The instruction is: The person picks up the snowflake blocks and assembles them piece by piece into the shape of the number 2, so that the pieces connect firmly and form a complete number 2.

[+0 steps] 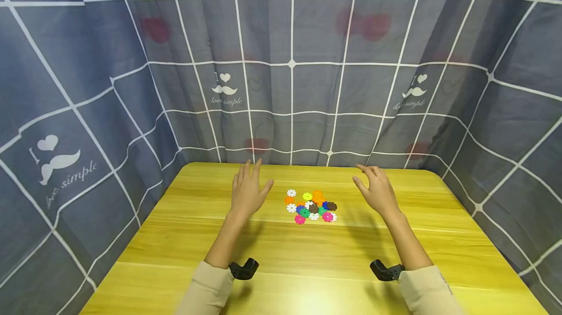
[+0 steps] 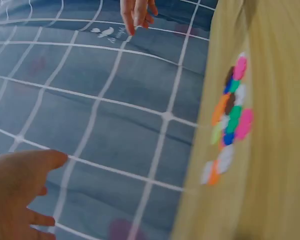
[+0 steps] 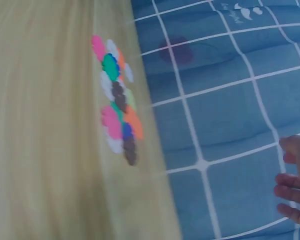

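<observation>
Several small notched plastic discs in white, orange, yellow, green, blue, brown and pink lie in a loose cluster on the wooden table, among them a pink disc (image 1: 300, 219) and a dark brown disc (image 1: 332, 206). To the left of the cluster, my left hand (image 1: 248, 192) hovers with its fingers extended and thumb spread, holding nothing. My right hand (image 1: 376, 189) is raised on the other side, its fingers loosely extended and likewise bare. Neither hand touches the discs. In the right wrist view, fingers (image 3: 292, 192) show at the right edge, away from the pile.
The yellow wood-grain table (image 1: 281, 256) reaches back to a grey-blue curtain (image 1: 268, 86) with a white grid, which also hangs at both sides. A black wrist camera (image 1: 244, 269) is strapped to the left wrist, and another black wrist camera (image 1: 386, 271) to the right.
</observation>
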Available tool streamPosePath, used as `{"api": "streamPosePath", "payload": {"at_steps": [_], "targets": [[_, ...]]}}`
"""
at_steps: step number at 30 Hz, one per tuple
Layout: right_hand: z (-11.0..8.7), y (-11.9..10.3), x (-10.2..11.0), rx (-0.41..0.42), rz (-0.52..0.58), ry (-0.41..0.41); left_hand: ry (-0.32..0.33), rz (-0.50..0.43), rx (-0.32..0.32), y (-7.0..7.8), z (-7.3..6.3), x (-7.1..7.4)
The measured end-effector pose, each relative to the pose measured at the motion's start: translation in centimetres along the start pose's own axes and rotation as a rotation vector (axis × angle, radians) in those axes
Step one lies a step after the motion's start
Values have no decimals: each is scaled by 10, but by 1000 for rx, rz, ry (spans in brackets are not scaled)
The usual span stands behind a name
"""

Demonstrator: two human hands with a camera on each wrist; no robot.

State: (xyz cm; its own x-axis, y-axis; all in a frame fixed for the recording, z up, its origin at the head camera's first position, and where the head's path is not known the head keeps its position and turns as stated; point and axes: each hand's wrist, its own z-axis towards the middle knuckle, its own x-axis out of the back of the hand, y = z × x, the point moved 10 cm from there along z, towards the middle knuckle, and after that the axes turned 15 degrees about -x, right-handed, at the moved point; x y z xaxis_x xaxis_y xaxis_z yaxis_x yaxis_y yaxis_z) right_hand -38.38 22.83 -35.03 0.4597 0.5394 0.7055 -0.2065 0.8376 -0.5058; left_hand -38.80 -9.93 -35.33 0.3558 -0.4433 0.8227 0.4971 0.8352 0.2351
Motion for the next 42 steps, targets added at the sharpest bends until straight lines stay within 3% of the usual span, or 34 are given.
{"api": "streamPosePath", "payload": {"at_steps": [4,9,12,17,21,26,32,36,42], "targets": [[0,9,-19,-25,73,14,76,-92,4,-1,-1,-23],[-3,29,-48,-109,157,-19,128,-269,105,-13,-7,-63],[-6,43,-67,-177,213,-56,156,-349,132,-16,-12,-85],[-19,60,-100,-281,322,-130,188,-447,91,-12,-20,-113],[-30,66,-122,-310,356,-186,146,-495,43,-8,-26,-133],[-36,63,-129,-252,330,-185,92,-434,-22,-3,-28,-142],[-39,57,-133,-178,196,-209,12,-353,-70,1,-27,-147],[-41,57,-136,-179,129,-233,-36,-324,-107,4,-28,-149],[-42,57,-136,-189,124,-239,-62,-291,-131,6,-28,-150]]}}
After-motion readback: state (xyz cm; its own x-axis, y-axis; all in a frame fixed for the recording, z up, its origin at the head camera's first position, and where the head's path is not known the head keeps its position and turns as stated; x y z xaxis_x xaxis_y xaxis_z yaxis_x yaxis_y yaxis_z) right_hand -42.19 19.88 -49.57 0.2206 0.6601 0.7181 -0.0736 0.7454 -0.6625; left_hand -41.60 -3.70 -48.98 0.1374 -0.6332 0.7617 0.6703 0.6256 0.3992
